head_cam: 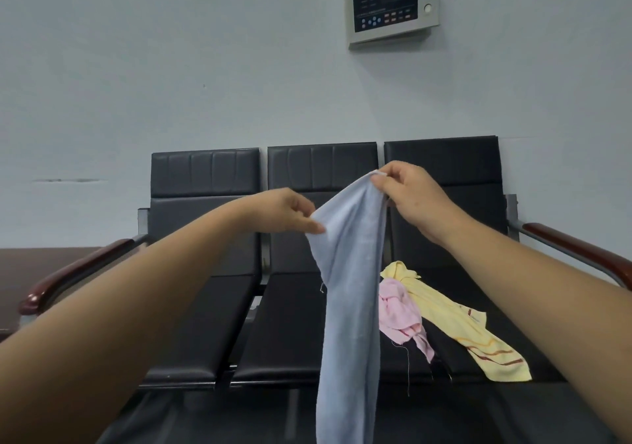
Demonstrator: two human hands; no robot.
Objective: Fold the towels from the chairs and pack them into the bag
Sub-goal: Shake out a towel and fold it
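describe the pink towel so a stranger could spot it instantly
Find the row of three black chairs against the wall and look at the rightmost seat. The pink towel is the small crumpled heap at that seat's left edge, beside the longer yellow towel with brown stripes.

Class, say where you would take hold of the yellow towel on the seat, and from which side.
Likely best: pinch the yellow towel at its striped near end, coming from the front. That end lies flat and free, while the far end is bunched beside the pink towel.
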